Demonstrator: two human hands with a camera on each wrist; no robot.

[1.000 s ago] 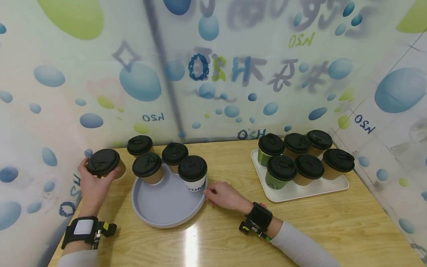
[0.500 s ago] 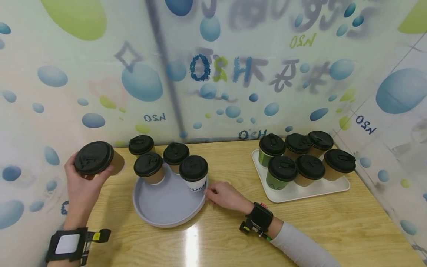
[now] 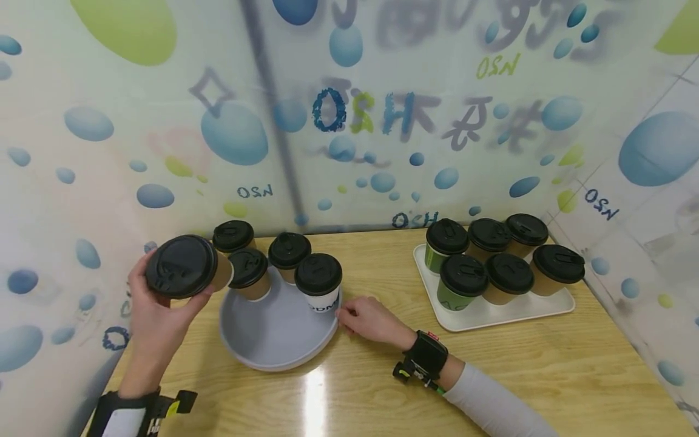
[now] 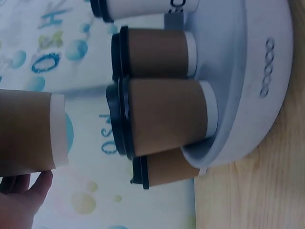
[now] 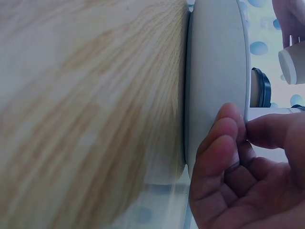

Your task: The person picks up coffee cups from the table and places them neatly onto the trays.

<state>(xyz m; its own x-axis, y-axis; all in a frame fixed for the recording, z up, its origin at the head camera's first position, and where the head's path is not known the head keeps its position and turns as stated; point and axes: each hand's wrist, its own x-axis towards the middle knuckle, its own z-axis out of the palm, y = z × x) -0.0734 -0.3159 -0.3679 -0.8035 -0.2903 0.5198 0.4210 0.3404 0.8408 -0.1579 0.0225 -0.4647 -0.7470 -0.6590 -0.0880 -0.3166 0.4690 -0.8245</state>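
My left hand (image 3: 161,328) grips a brown paper cup with a black lid (image 3: 182,267), raised left of the round grey tray (image 3: 273,343) and tilted with its lid toward the head camera. In the left wrist view the cup's white base band (image 4: 58,131) hangs apart from the tray cups. On the tray stand two brown lidded cups (image 3: 253,285) and a white lidded cup (image 3: 322,300). At the tray's right edge my right hand (image 3: 374,321) pinches the rim; the right wrist view shows the thumb above and curled fingers against the outer wall (image 5: 219,57).
Another lidded cup (image 3: 233,235) stands behind the tray, near the back wall. To the right, a white rectangular tray (image 3: 502,314) bears several green and brown lidded cups (image 3: 461,282). Patterned walls (image 3: 349,182) border the wooden table (image 3: 393,388) at back and sides.
My left hand has lifted the brown cup from the left of the table, tilted it and carried it right toward the round tray. The right hand stays at the tray rim.
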